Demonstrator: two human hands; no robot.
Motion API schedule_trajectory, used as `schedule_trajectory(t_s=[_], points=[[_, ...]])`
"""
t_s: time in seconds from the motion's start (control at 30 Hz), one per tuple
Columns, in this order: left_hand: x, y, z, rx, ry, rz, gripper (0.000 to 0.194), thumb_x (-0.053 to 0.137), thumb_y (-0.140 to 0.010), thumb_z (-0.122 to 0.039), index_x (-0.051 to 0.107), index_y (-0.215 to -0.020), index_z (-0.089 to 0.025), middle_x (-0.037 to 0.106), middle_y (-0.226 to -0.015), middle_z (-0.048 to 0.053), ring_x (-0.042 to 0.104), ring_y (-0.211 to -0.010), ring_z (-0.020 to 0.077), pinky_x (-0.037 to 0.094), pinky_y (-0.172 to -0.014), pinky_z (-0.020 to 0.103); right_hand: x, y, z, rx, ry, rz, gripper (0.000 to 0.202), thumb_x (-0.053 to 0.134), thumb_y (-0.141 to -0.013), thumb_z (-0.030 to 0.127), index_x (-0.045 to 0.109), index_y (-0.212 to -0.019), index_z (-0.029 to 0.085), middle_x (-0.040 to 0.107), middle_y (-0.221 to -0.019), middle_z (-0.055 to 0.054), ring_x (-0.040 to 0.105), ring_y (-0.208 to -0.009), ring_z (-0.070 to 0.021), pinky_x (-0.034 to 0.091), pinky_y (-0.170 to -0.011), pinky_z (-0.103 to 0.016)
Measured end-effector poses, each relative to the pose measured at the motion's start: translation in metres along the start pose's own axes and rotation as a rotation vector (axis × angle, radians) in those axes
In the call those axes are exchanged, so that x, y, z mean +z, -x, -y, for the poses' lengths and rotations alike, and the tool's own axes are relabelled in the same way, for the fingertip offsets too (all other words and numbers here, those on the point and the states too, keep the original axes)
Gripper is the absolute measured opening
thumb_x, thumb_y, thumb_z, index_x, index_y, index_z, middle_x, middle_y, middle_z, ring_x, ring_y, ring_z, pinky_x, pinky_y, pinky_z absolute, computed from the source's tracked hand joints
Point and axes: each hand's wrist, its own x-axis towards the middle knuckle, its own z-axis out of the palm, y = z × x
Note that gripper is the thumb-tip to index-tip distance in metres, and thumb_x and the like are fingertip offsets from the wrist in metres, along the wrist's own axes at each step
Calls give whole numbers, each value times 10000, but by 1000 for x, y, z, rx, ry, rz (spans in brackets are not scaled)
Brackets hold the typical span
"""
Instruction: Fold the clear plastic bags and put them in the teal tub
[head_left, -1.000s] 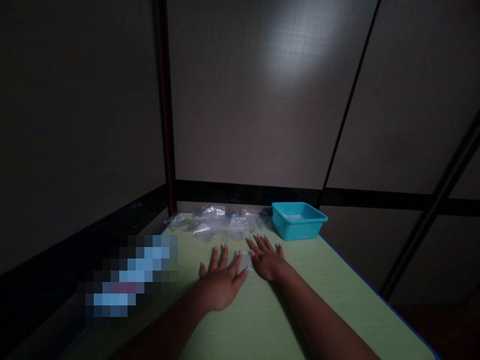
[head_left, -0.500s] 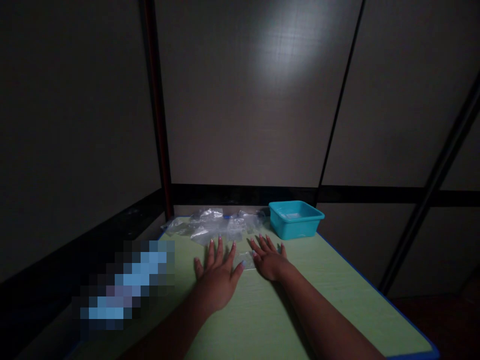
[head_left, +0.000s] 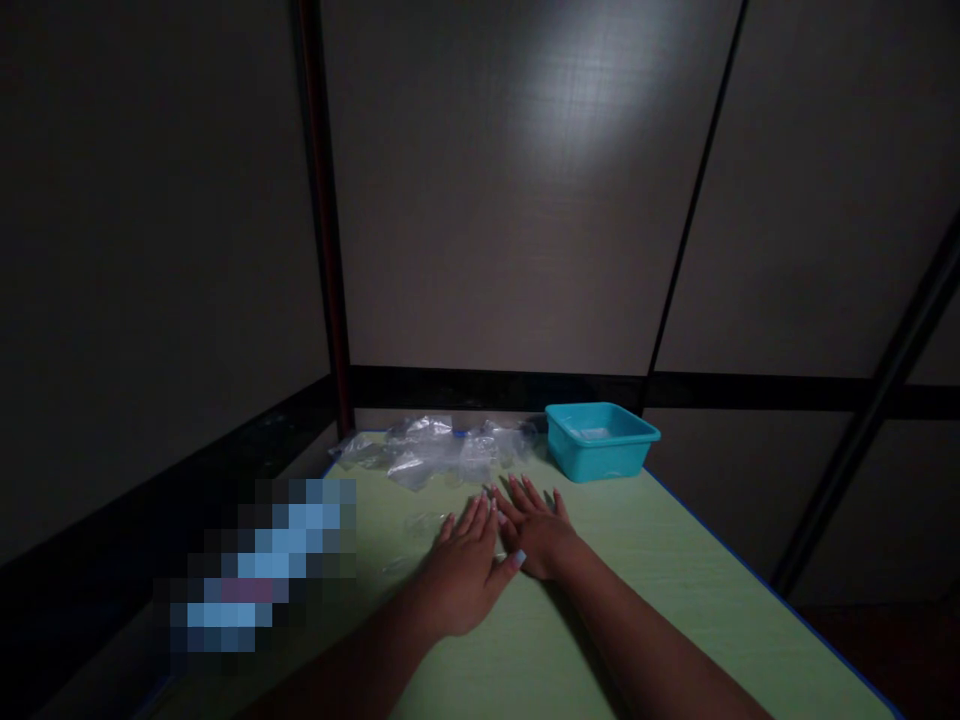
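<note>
My left hand (head_left: pixel 466 565) lies palm down with its fingers stretched forward, beside my right hand. My right hand (head_left: pixel 536 535) rests flat with fingers spread, close to the left fingertips. Under and to the left of my left hand a thin clear plastic bag (head_left: pixel 424 524) lies flat on the table, partly hidden by the hands. Beyond the fingers, several crumpled clear plastic bags (head_left: pixel 431 455) are heaped near the far edge.
A turquoise plastic basin (head_left: pixel 604 460) stands at the far right of the green table (head_left: pixel 675 600), with something clear or whitish inside. Dark wall panels (head_left: pixel 495 220) rise behind the table. At the left, a blurred-out patch (head_left: pixel 277 560) hides what is there.
My left hand has moved right toward my right hand, its fingers closer together, uncovering part of the flat clear bag. The right hand has stayed nearly in place. The view has shifted slightly.
</note>
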Motion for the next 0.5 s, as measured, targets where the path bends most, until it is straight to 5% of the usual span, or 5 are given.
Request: schedule_trajectory(t_s=[0.23, 0.5], points=[[2, 1, 5, -33, -17, -12, 717, 71, -832, -615, 197, -1378, -168, 133, -1444, 79, 55, -1327, 241, 114, -1051, 469, 2, -6, -9, 123, -32, -36, 496, 73, -884, 452, -28, -1362, 370, -54, -1460, 38, -66, -1324, -209, 24, -997, -545], [6, 5, 10, -320, -68, -63, 730, 135, -768, -699, 200, -1366, -286, 121, -1444, 119, 29, -1284, 418, 62, -950, 631, 0, -6, -9, 142, -23, -6, 488, 52, -885, 454, -53, -1356, 378, -86, -1455, 54, -84, -1321, -213, 33, -993, -546]])
